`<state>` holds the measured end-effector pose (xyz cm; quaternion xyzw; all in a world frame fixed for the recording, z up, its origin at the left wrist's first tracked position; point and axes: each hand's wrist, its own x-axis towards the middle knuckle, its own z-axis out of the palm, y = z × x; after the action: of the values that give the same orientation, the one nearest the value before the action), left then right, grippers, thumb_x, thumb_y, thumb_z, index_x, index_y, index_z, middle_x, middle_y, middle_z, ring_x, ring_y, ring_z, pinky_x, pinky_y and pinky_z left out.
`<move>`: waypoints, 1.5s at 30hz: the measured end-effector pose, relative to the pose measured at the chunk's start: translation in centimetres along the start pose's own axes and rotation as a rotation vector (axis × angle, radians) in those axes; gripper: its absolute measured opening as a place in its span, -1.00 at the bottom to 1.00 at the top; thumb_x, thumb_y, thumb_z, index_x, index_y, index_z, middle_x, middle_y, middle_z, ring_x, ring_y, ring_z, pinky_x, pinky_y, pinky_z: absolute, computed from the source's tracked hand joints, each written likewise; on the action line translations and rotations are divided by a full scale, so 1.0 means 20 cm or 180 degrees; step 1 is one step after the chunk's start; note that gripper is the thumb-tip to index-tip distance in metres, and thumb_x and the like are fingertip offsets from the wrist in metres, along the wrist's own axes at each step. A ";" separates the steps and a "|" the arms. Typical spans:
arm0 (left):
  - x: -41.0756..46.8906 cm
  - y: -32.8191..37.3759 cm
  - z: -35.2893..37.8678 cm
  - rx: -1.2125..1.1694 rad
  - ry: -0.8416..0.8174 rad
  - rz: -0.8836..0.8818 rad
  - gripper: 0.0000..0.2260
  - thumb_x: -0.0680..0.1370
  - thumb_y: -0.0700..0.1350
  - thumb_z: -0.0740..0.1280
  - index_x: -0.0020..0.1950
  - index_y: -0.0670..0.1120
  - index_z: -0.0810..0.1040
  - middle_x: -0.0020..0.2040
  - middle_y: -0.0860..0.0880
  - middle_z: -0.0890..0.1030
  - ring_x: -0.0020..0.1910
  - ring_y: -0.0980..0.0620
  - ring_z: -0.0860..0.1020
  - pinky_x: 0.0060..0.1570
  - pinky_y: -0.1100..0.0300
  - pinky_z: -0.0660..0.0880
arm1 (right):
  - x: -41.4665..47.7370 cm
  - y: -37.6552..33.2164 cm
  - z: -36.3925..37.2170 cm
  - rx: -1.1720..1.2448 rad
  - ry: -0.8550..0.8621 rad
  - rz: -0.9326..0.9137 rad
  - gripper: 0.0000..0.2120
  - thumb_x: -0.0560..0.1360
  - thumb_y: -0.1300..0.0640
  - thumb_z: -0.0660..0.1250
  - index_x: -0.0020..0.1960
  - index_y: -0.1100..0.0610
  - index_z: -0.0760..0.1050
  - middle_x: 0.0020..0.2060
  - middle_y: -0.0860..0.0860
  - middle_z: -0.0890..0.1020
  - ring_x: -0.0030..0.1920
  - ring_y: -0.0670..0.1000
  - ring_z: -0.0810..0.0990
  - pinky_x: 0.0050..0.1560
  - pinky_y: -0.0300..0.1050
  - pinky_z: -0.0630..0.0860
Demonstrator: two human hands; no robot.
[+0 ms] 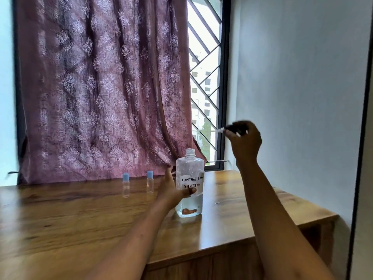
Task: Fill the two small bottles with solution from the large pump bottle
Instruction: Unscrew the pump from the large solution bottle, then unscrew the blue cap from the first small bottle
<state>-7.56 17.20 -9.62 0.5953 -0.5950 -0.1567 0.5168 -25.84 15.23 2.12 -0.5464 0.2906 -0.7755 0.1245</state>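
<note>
though the neck of the big bottle already stands bare, the filling itself looks not yet begun. behind everything hangs a mauve patterned curtain [101, 87], with a barred window [205, 77] showing at its right edge. the wooden table [80, 219] carries all three bottles. the large pump bottle [189, 172] stands upright near the table's right side, clear, with a hand-lettered label. clear liquid seems to fill much of it, though the exact level is hard to read, and a small reddish thing lies at the bottom, too blurred to name. the left hand [173, 190] holds this bottle at the middle, thumb across the front under the label and fingers round the back, steadying it on the wood. the right hand [245, 142] is raised well above and to the right of the open neck, its fingers pinching the dark pump head [235, 127], a pale stub pointing left from it. to the left of the big bottle, well apart from it and near the curtain, stand the two small bottles, one [126, 185] farther left and one [150, 182] nearer the hand. both are upright, both look empty, and both wear their blue caps. so, by my reading, opening the source is done. left are setting the pump head down, uncapping each small bottle, pouring into both, and closing everything.
</note>
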 end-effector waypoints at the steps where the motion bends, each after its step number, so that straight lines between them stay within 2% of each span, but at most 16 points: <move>1: -0.01 -0.01 0.01 -0.0086 -0.0055 -0.0060 -0.15 0.34 -0.11 0.55 0.47 -0.12 0.11 0.31 -0.01 0.40 0.25 -0.02 0.41 0.12 0.20 0.32 | -0.04 0.09 -0.01 -0.0197 0.0070 0.0125 -0.71 0.26 0.31 0.51 -0.20 0.04 0.47 -0.22 0.00 0.61 -0.13 0.04 0.62 -0.22 -0.39 0.39; 3: -0.01 -0.04 0.04 -0.0078 -0.0033 -0.0092 -0.23 0.33 -0.15 0.57 0.41 -0.11 0.22 0.31 -0.07 0.48 0.21 -0.04 0.48 0.13 0.16 0.41 | -0.14 0.27 -0.03 -0.0578 0.0045 0.0303 -0.70 0.25 0.28 0.53 -0.12 0.13 0.47 -0.21 0.04 0.61 -0.12 0.10 0.60 -0.21 -0.28 0.32; 5: 0.00 -0.06 0.06 -0.0019 0.0036 -0.0086 -0.27 0.31 -0.14 0.57 0.37 -0.11 0.28 0.29 -0.11 0.52 0.21 -0.09 0.51 0.15 0.08 0.47 | -0.23 0.44 -0.03 -0.0895 -0.0077 0.0522 -0.68 0.26 0.26 0.52 -0.06 0.19 0.48 -0.17 0.13 0.64 -0.08 0.16 0.59 -0.15 -0.20 0.33; 8: 0.03 -0.07 0.07 -0.0054 0.0051 -0.0062 -0.29 0.31 -0.13 0.57 0.36 -0.11 0.29 0.27 -0.10 0.53 0.21 -0.10 0.52 0.17 0.04 0.49 | -0.35 0.63 -0.02 -0.1242 -0.0196 0.0849 -0.78 0.31 0.24 0.47 -0.09 0.23 0.51 -0.13 0.22 0.63 -0.02 0.22 0.56 -0.04 -0.07 0.40; 11: 0.07 -0.09 0.09 -0.0015 0.0045 -0.0012 -0.29 0.29 -0.11 0.57 0.33 -0.10 0.30 0.26 -0.10 0.54 0.20 -0.12 0.52 0.17 -0.07 0.50 | -0.42 0.73 -0.01 -0.1512 -0.0375 0.1192 -0.79 0.35 0.22 0.43 -0.06 0.25 0.51 -0.06 0.25 0.60 0.01 0.21 0.52 -0.04 -0.10 0.36; 16: 0.10 -0.13 0.13 0.0016 0.0120 0.0051 -0.32 0.31 -0.11 0.56 0.32 -0.09 0.31 0.26 -0.09 0.52 0.17 -0.11 0.54 0.16 -0.05 0.51 | -0.48 0.83 -0.01 -0.1889 -0.0770 0.1524 -0.78 0.38 0.21 0.36 0.00 0.24 0.49 0.01 0.23 0.58 0.04 0.20 0.52 -0.07 -0.13 0.36; 19: 0.11 -0.13 0.15 -0.0002 0.0173 0.0089 -0.33 0.31 -0.11 0.56 0.32 -0.10 0.33 0.25 -0.09 0.52 0.17 -0.11 0.53 0.16 -0.05 0.51 | -0.48 0.84 -0.01 -0.2116 -0.1003 0.1498 -0.77 0.41 0.23 0.32 0.05 0.25 0.47 0.05 0.22 0.56 0.06 0.19 0.52 -0.09 -0.16 0.33; 26: 0.11 -0.18 0.13 0.0036 0.0090 0.0079 -0.21 0.27 0.05 0.58 0.39 -0.03 0.27 0.33 -0.11 0.43 0.22 -0.13 0.48 0.20 -0.09 0.47 | -0.49 0.82 -0.02 -0.2319 -0.1180 0.1564 -0.68 0.38 0.21 0.37 0.11 0.23 0.43 0.09 0.23 0.51 0.07 0.21 0.51 0.01 -0.10 0.41; 29: 0.11 -0.21 0.05 0.0021 -0.0082 0.0037 -0.14 0.30 0.11 0.55 0.46 -0.01 0.18 0.33 -0.07 0.38 0.20 -0.07 0.44 0.15 0.03 0.46 | -0.51 0.80 -0.03 -0.2286 -0.1180 0.1600 -0.56 0.36 0.15 0.38 0.21 0.15 0.38 0.16 0.19 0.45 0.15 0.24 0.45 0.12 -0.04 0.38; 32: 0.11 -0.27 -0.09 0.0054 -0.0075 -0.0014 -0.19 0.34 0.11 0.51 0.47 -0.03 0.17 0.31 -0.05 0.37 0.17 -0.05 0.43 0.10 -0.01 0.53 | -0.54 0.71 -0.02 -0.2481 -0.1092 0.1327 -0.52 0.37 0.13 0.33 0.26 0.09 0.33 0.19 0.17 0.43 0.17 0.28 0.41 0.20 0.04 0.35; 34: 0.12 -0.33 -0.19 0.0037 0.0057 -0.0152 -0.27 0.39 0.04 0.49 0.45 -0.06 0.22 0.30 -0.07 0.39 0.17 -0.06 0.44 0.08 -0.02 0.54 | -0.58 0.62 0.00 -0.2416 -0.0598 0.0677 -0.57 0.34 0.18 0.34 0.19 0.09 0.38 0.12 0.12 0.48 0.13 0.26 0.44 0.16 0.08 0.36; 36: 0.14 -0.39 -0.28 0.0091 0.0219 -0.0311 -0.39 0.42 -0.02 0.48 0.38 -0.09 0.30 0.26 -0.08 0.44 0.13 -0.06 0.46 0.08 -0.05 0.55 | -0.64 0.51 0.04 -0.1786 -0.0119 -0.0141 -0.66 0.34 0.26 0.32 0.10 0.09 0.41 0.00 0.04 0.53 0.07 0.13 0.47 0.14 -0.05 0.36; 37: 0.16 -0.42 -0.32 0.0175 0.0279 -0.0368 -0.44 0.42 -0.03 0.49 0.34 -0.10 0.35 0.23 -0.08 0.47 0.13 -0.08 0.48 0.10 -0.09 0.54 | -0.68 0.44 0.07 -0.1346 -0.0127 -0.0507 -0.70 0.35 0.27 0.29 0.07 0.08 0.42 -0.05 0.00 0.52 0.03 0.04 0.46 0.12 -0.22 0.34; 39: 0.18 -0.47 -0.39 0.0311 0.0372 -0.0408 -0.50 0.41 -0.05 0.49 0.28 -0.10 0.41 0.20 -0.08 0.49 0.14 -0.09 0.50 0.12 -0.09 0.53 | -0.76 0.30 0.15 -0.0647 -0.0721 -0.1032 -0.79 0.40 0.25 0.23 0.01 0.05 0.43 -0.12 -0.06 0.51 -0.05 -0.07 0.45 0.02 -0.38 0.33; 42: 0.19 -0.53 -0.45 0.0507 0.0533 -0.0337 -0.56 0.42 -0.08 0.49 0.24 -0.10 0.45 0.21 -0.12 0.49 0.13 -0.06 0.48 0.09 0.02 0.50 | -0.86 0.19 0.33 -0.0584 -0.1881 -0.1322 -0.87 0.44 0.18 0.20 -0.04 0.08 0.46 -0.15 -0.02 0.55 -0.11 -0.07 0.48 -0.09 -0.28 0.39; 45: 0.19 -0.59 -0.46 0.0607 0.0643 -0.0341 -0.61 0.42 -0.11 0.47 0.20 -0.10 0.47 0.21 -0.15 0.49 0.11 -0.09 0.51 0.09 0.04 0.49 | -0.90 0.23 0.55 -0.0603 -0.2262 -0.0599 -0.78 0.42 0.18 0.24 0.07 0.13 0.46 -0.09 -0.02 0.52 -0.07 -0.03 0.49 -0.06 -0.20 0.43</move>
<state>7.27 14.94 -13.61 0.6854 -0.5195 -0.0661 0.5060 -9.55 17.29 -11.86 -0.8148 0.2483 -0.5153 0.0946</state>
